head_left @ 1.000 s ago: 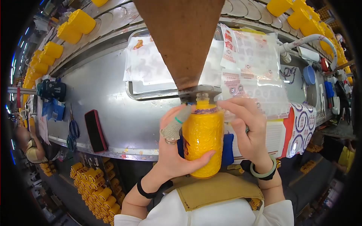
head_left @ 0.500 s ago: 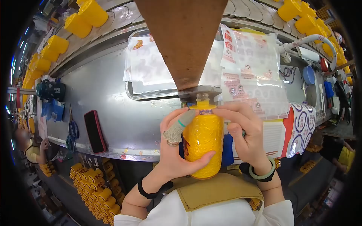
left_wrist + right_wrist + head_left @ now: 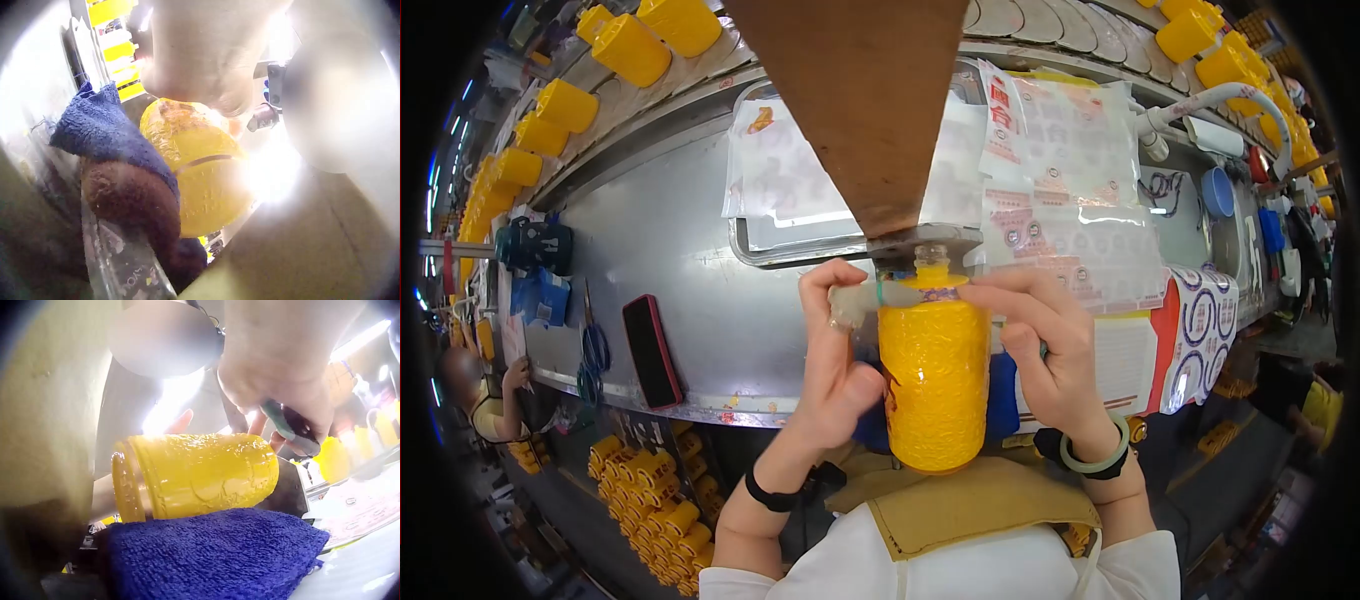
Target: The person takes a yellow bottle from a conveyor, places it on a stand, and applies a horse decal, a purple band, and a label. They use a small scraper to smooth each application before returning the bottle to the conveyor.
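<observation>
Left hand (image 3: 837,350) and right hand (image 3: 1055,360) touch, without gripping, the patterned neck band (image 3: 941,294) of a yellow embossed bottle (image 3: 937,390) over blue terry cloth (image 3: 219,553). A brown tapering panel (image 3: 862,110) partly hides white sheets (image 3: 795,165). The left thumb has lifted away.

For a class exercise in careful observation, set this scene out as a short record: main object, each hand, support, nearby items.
Main object: yellow bottle, clear neck, patterned band
Left hand: covered fingertip at the band
Right hand: fingertip at the band's other side
Support: blue cloth beneath the bottle
Nearby: phone, printed sheets, blue cup
</observation>
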Tool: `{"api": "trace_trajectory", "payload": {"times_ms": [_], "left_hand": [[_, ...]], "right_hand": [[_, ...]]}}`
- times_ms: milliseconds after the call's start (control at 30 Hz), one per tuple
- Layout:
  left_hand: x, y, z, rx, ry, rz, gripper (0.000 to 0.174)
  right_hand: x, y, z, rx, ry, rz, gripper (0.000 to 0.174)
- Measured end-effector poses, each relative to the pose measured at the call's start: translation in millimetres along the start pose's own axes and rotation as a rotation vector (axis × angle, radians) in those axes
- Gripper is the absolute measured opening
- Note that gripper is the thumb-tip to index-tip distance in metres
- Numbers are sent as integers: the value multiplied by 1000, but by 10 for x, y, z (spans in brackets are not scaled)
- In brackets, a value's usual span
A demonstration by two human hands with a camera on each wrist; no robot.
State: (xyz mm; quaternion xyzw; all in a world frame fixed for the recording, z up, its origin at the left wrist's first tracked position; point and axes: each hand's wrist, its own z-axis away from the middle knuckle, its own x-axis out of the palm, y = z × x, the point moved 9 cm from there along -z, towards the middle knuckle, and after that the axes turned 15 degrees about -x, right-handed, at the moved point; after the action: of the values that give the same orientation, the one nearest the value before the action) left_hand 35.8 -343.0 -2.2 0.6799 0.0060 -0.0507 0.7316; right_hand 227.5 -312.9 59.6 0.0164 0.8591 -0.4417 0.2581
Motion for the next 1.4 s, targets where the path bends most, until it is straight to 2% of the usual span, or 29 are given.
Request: {"api": "trace_trajectory", "payload": {"times_ms": [33, 67, 133, 267, 300, 333, 400, 433, 467, 533, 567, 633, 667, 733, 767, 867, 1000, 1100, 1200, 1333, 1400], "left_hand": [[0, -138, -64, -98, -66, 49, 80], [-30, -116, -101, -98, -68, 47, 80], [81, 27, -145, -30, -208, -95, 80], [187, 224, -247, -36, -231, -186, 92], [198, 280, -263, -3, -227, -278, 93], [213, 316, -272, 33, -223, -369, 95], [41, 306, -324, -6, -134, -192, 97], [-2, 171, -357, -130, -103, 37, 97], [-3, 117, -350, -132, -117, 34, 97], [24, -89, -299, -242, -243, 9, 96], [69, -129, -299, -257, -309, 30, 94], [119, -77, -340, -232, -293, 30, 94], [131, -36, -354, -212, -267, 32, 93], [157, 30, -362, -216, -256, 1, 92], [162, 31, -362, -220, -254, 3, 93], [174, 28, -352, -223, -268, 7, 93], [97, -54, -358, -240, -264, -4, 94], [165, 40, -358, -211, -267, -16, 92], [179, -31, -374, -173, -305, -32, 90], [234, 92, -354, -124, -301, -92, 88], [144, 114, -363, -186, -223, 15, 85]], "right_hand": [[-9, 14, 9, 1, 3, 0, 30], [-5, 28, 22, -1, -2, -7, 31], [-38, 21, 48, -1, 1, -12, 31], [-278, 52, 220, 170, 96, 15, 38], [-315, 83, 306, 251, 112, 24, 45], [-321, 55, 374, 254, 119, 28, 45], [-250, -156, 498, 62, 58, 84, 68], [-135, -251, 607, -28, -50, 123, 90], [-11, -350, 679, -36, -181, 155, 89], [207, -447, 767, -95, -273, 200, 78], [240, -428, 793, -90, -268, 202, 78], [288, -478, 777, -215, -288, 363, 62], [273, -526, 721, -218, -287, 363, 62], [350, -777, 551, -330, -436, 519, 57], [379, -859, 462, -352, -429, 549, 50], [427, -898, 386, -356, -442, 539, 49], [344, -627, 660, -250, -332, 517, 57], [397, -694, 694, -303, -366, 652, 58], [482, -935, 443, -269, -400, 700, 58], [630, -931, 373, -254, -387, 585, 57], [516, -862, 479, -232, -381, 620, 58]]}}
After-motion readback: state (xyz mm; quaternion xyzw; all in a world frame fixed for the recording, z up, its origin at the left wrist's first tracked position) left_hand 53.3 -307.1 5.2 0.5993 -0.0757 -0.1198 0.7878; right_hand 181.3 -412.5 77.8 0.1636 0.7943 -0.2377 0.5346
